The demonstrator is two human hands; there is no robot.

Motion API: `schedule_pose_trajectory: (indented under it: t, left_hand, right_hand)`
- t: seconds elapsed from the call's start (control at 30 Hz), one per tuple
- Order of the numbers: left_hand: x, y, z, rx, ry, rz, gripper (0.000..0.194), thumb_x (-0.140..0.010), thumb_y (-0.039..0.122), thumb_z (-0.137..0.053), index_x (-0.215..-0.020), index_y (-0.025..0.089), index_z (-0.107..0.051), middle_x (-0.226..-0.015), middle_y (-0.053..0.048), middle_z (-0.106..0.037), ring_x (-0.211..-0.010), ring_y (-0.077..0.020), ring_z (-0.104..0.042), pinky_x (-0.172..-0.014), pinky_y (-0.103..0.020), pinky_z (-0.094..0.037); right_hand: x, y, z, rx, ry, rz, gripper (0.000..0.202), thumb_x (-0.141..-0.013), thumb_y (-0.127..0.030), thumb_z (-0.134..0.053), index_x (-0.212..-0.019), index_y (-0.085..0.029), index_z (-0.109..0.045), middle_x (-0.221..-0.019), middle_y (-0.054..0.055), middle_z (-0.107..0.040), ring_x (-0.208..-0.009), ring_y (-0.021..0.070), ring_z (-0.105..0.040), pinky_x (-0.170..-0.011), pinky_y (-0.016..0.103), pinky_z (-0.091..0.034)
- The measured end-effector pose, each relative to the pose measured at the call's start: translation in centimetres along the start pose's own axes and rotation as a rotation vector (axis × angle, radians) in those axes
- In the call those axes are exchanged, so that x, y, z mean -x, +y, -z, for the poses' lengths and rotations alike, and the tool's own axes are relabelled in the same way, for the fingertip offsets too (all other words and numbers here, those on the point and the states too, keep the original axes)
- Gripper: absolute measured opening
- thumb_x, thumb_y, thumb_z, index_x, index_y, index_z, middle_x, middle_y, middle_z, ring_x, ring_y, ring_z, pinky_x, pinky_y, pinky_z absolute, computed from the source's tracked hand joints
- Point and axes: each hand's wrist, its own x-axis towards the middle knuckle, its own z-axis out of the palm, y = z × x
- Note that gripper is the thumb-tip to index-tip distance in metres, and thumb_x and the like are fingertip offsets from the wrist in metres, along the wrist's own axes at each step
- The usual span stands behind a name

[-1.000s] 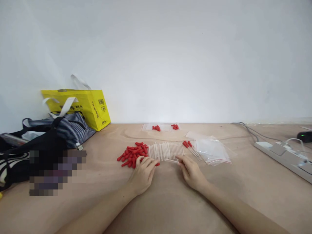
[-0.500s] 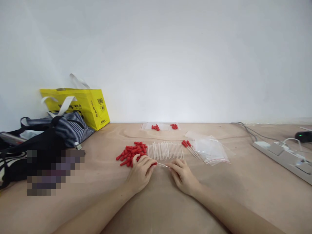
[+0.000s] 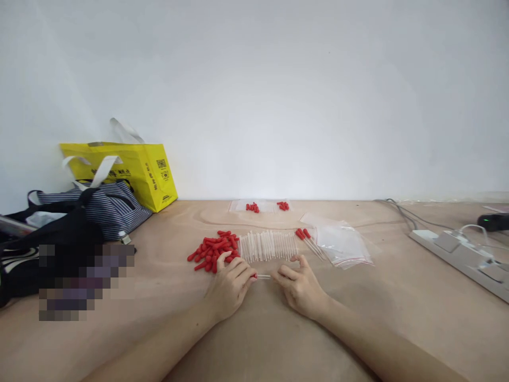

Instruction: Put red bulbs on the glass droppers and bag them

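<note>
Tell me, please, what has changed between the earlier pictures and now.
The right hand brought a clear tube leftward and nearer the person, to the red bulb in the left hand; they now meet, though whether the tube has gone in is hard to see. The left hand kept its hold and drew slightly nearer too. The red pile, tube row and two bulb-topped tubes stayed put.

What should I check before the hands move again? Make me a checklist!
1. Left hand gripping a red bulb: ok.
2. Clear tube lined up with that bulb: ok.
3. Tube pushed deep into the bulb: cannot tell, fingers hide it.
4. Right hand gripping the tube's other end: cannot tell; its fingers are right there.
5. Pile of red bulbs near the left hand: ok.
6. Other tubes side by side: ok.
</note>
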Motion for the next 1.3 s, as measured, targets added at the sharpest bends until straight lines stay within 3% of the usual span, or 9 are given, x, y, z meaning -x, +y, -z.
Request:
schedule_pose_trajectory:
  t: [0.2,0.6,0.83,0.97,1.1,1.3]
  left_hand:
    - [0.0,0.1,-0.3,-0.02,-0.016,-0.081,0.02,-0.085,0.017,-0.036,-0.078,0.02,-0.054,-0.073,0.0,-0.061,-0.078,-0.0168,-0.051,-0.091,-0.044,-0.018]
    - [0.0,0.0,-0.4,0.015,-0.002,-0.093,0.02,-0.085,0.019,-0.034,-0.075,0.019,-0.052,-0.07,0.0,-0.059,-0.073,-0.0162,-0.05,-0.091,-0.045,-0.017]
    - [-0.1,-0.2,-0.7,0.041,0.02,-0.13,0.021,-0.086,0.019,-0.034,-0.077,0.018,-0.053,-0.07,0.0,-0.06,-0.074,-0.0159,-0.051,-0.092,-0.045,-0.015]
    - [-0.3,-0.2,0.0,0.057,-0.009,-0.089,0.017,-0.086,0.022,-0.039,-0.085,0.021,-0.055,-0.076,0.001,-0.064,-0.081,-0.0159,-0.053,-0.094,-0.044,-0.01]
    - [-0.2,-0.7,0.9,0.029,0.046,0.014,0.019,-0.081,0.03,-0.05,-0.098,0.022,-0.055,-0.088,-0.001,-0.064,-0.088,-0.0184,-0.054,-0.093,-0.042,-0.014]
    - [-0.1,-0.9,0.7,0.066,0.102,0.039,0.015,-0.081,0.03,-0.052,-0.094,0.025,-0.058,-0.084,0.001,-0.066,-0.084,-0.0172,-0.055,-0.094,-0.043,-0.013]
  right_hand:
    - [-0.1,-0.1,0.1,-0.004,-0.008,-0.014,0.034,-0.065,0.002,-0.034,-0.082,-0.017,-0.057,-0.065,-0.002,-0.052,-0.053,0.0091,-0.038,-0.078,0.033,-0.024]
    - [-0.8,-1.1,-0.2,-0.121,0.034,-0.09,0.023,-0.065,-0.001,-0.037,-0.071,-0.016,-0.053,-0.064,-0.001,-0.051,-0.056,0.0103,-0.04,-0.071,0.03,-0.024]
    - [-0.9,-1.2,-0.6,-0.126,0.0,-0.112,0.019,-0.076,-0.007,-0.038,-0.073,-0.017,-0.055,-0.064,-0.001,-0.052,-0.059,0.0105,-0.042,-0.071,0.03,-0.023]
    - [-1.1,-1.3,-0.5,-0.154,-0.016,-0.144,0.019,-0.081,-0.011,-0.037,-0.079,-0.017,-0.055,-0.07,-0.001,-0.056,-0.062,0.0103,-0.045,-0.071,0.03,-0.023]
    - [-1.1,-0.8,-0.1,-0.14,0.008,-0.196,0.019,-0.083,-0.015,-0.037,-0.081,-0.019,-0.056,-0.071,0.0,-0.057,-0.065,0.0111,-0.046,-0.071,0.03,-0.022]
    - [-0.6,-0.3,0.2,-0.122,0.025,-0.219,0.018,-0.084,-0.02,-0.04,-0.081,-0.02,-0.058,-0.068,0.0,-0.056,-0.067,0.0128,-0.044,-0.073,0.031,-0.021]
